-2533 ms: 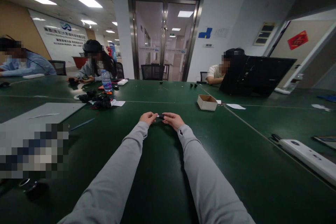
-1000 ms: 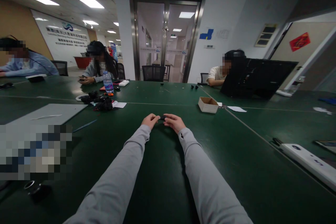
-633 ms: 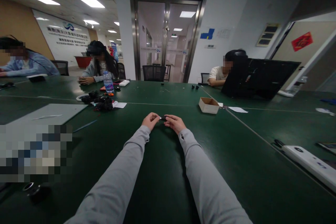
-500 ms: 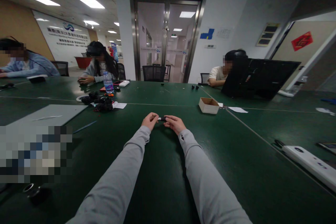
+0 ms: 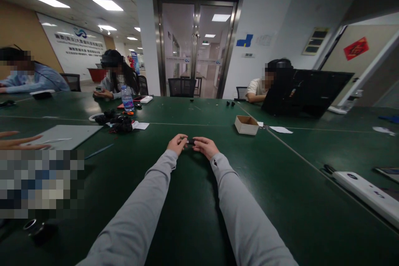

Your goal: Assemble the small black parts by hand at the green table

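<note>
Both of my hands are stretched out over the green table, above its middle. Between them is a small black stick (image 5: 190, 142) with a silvery end, too small to name more exactly. The fingertips of my left hand (image 5: 177, 144) pinch its silvery left end. My right hand (image 5: 206, 146) grips the black right end between thumb and fingers. The stick lies roughly level, and the fingers cover parts of both ends.
An open box (image 5: 246, 126) stands right of my hands. Leftward are tangled black parts (image 5: 120, 121), a bottle (image 5: 127, 99), a grey board (image 5: 77, 135), a thin blue stick (image 5: 99, 151) and a co-worker's hand (image 5: 18, 141). A white device (image 5: 366, 191) lies at right; a monitor (image 5: 307, 93) stands behind.
Less of the stick's silvery end shows, and the gap between my hands is slightly narrower. A co-worker's hand has come into view over the grey board at the left.
</note>
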### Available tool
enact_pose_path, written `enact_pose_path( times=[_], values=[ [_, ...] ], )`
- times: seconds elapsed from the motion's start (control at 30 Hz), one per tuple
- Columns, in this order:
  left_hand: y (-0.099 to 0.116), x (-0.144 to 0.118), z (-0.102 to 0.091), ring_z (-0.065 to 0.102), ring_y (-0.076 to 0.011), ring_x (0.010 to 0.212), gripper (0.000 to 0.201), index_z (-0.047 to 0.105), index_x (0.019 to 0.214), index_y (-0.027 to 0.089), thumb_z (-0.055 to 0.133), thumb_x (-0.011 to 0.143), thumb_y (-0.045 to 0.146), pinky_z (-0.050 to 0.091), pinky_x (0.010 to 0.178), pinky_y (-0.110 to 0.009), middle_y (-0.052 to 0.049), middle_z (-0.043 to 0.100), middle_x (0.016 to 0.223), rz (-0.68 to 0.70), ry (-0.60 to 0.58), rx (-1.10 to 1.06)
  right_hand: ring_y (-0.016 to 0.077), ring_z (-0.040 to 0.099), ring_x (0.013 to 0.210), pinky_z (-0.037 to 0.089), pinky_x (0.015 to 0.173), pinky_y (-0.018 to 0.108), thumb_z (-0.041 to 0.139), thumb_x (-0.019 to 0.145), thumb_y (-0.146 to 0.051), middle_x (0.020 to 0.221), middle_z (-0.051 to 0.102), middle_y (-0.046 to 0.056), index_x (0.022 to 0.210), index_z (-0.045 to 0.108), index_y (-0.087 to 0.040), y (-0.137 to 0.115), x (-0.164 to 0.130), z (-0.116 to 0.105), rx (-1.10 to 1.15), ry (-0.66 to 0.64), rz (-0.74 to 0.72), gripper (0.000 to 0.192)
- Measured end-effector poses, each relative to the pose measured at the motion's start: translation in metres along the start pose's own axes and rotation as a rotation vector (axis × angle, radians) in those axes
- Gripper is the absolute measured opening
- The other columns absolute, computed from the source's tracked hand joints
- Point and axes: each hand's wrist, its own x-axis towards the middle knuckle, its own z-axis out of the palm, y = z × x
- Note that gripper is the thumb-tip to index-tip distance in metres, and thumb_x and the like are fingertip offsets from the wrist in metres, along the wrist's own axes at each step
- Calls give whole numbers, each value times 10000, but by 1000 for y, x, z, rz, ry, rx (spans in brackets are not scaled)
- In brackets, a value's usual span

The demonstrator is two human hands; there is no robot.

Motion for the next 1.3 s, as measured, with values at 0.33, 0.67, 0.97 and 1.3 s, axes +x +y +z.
enact_pose_path(
  times=[0.33,0.67,0.97,1.3],
  values=[
    [-1,2,-2,550,-114,602,386,540,991,158,584,670,368,418,547,-225,-31,609,721,-9,-9,-31,107,626,578,534,540,190,670,647,-99,697,657,36,866,631,-135,-1,-1,1,14,5,-11,226],
    [3,-1,-1,500,-97,500,324,549,988,149,505,693,274,378,484,-214,-5,586,606,-64,-60,6,116,634,580,535,561,198,638,664,-61,664,656,44,859,622,-118,-2,-4,2,1,-11,2,205],
    [1,0,-1,451,-81,429,291,559,940,141,489,703,295,343,433,-201,20,531,525,-40,-62,-16,120,638,583,535,562,197,625,674,-52,668,658,51,874,615,-109,-1,-4,1,-13,-40,1,208],
    [3,-1,-2,398,-78,387,284,574,921,131,498,708,304,312,423,-194,51,452,430,-48,-80,-28,108,636,575,532,542,173,603,685,-31,647,654,37,886,612,-110,-3,-6,4,-59,-50,11,216]
  ],
)
